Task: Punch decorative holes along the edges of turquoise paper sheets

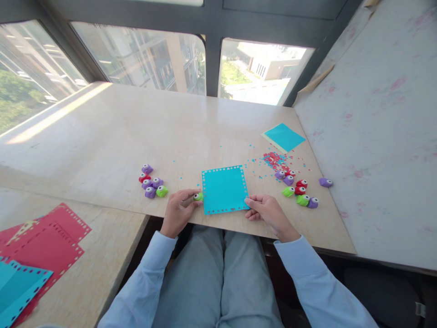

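The counter (143,132) looks like polished pale stone, smooth and glossy enough to carry a bright band of window light. The blue sheet (224,189) is thin matt paper, its punched edges crisp. The small green punch (198,197) in the left hand (177,212) looks like shiny moulded plastic, as do the purple, red and green punches (152,183) and the second cluster (297,189). The confetti (275,159) is tiny matt paper bits. The red sheets (51,241) are matt paper too. Both sleeves (146,278) are soft light-blue woven cloth; the trousers (218,278) a smooth grey fabric. The wall (382,136) seems rough, stained, chalky plaster.
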A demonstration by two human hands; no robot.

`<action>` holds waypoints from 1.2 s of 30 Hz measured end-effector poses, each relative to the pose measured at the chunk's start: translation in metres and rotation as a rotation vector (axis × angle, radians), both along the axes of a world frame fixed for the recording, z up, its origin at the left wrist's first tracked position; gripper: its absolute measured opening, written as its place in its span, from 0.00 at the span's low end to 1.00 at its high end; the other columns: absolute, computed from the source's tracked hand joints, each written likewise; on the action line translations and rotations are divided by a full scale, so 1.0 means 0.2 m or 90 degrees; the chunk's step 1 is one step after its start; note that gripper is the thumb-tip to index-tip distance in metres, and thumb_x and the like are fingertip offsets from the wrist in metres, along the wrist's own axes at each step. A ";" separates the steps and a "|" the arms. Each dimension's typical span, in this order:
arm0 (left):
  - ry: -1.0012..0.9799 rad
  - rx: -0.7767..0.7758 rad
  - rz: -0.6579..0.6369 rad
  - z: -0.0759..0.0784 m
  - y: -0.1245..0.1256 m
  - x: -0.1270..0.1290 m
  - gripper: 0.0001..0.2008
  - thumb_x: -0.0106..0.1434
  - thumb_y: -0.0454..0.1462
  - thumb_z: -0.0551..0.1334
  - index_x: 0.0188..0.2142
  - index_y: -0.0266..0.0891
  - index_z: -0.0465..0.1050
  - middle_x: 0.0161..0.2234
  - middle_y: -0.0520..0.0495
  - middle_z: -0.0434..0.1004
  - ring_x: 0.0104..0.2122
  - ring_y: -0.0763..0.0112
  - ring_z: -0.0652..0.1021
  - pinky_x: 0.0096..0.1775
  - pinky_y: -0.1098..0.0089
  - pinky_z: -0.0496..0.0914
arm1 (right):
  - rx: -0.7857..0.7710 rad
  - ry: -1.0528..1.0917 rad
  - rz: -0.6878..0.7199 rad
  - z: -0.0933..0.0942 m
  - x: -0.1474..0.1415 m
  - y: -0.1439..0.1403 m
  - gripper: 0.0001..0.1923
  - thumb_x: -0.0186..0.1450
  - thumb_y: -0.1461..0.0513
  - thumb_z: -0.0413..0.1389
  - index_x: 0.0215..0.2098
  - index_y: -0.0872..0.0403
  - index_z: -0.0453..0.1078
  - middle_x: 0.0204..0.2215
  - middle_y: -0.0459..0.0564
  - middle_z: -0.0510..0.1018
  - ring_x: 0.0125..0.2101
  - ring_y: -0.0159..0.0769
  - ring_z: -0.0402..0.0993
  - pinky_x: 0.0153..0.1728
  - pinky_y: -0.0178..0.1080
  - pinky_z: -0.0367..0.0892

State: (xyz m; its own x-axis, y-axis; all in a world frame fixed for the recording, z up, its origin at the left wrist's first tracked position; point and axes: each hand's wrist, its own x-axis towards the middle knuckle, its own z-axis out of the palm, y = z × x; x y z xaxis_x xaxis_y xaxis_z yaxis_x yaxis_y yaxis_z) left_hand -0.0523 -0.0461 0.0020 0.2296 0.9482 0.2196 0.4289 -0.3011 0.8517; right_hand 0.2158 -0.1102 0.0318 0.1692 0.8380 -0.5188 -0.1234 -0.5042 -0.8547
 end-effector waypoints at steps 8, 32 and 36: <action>0.010 0.002 0.005 0.00 0.00 -0.01 0.13 0.58 0.42 0.68 0.43 0.42 0.80 0.43 0.43 0.82 0.44 0.57 0.80 0.51 0.55 0.72 | 0.003 0.009 0.007 -0.01 0.01 0.00 0.12 0.56 0.57 0.67 0.31 0.57 0.73 0.19 0.45 0.77 0.19 0.30 0.77 0.18 0.28 0.73; 0.041 0.045 -0.023 -0.01 0.01 -0.01 0.11 0.59 0.42 0.68 0.43 0.45 0.81 0.40 0.46 0.83 0.42 0.61 0.80 0.47 0.58 0.74 | -0.016 -0.003 0.012 0.02 -0.01 0.01 0.14 0.56 0.57 0.66 0.34 0.59 0.74 0.17 0.44 0.76 0.15 0.27 0.73 0.17 0.27 0.70; 0.029 0.066 -0.046 -0.01 0.01 -0.01 0.12 0.60 0.43 0.68 0.43 0.45 0.80 0.41 0.46 0.83 0.43 0.60 0.80 0.48 0.58 0.74 | -0.015 -0.004 0.013 0.02 -0.01 0.01 0.15 0.55 0.57 0.66 0.34 0.59 0.73 0.17 0.44 0.76 0.15 0.27 0.73 0.17 0.27 0.70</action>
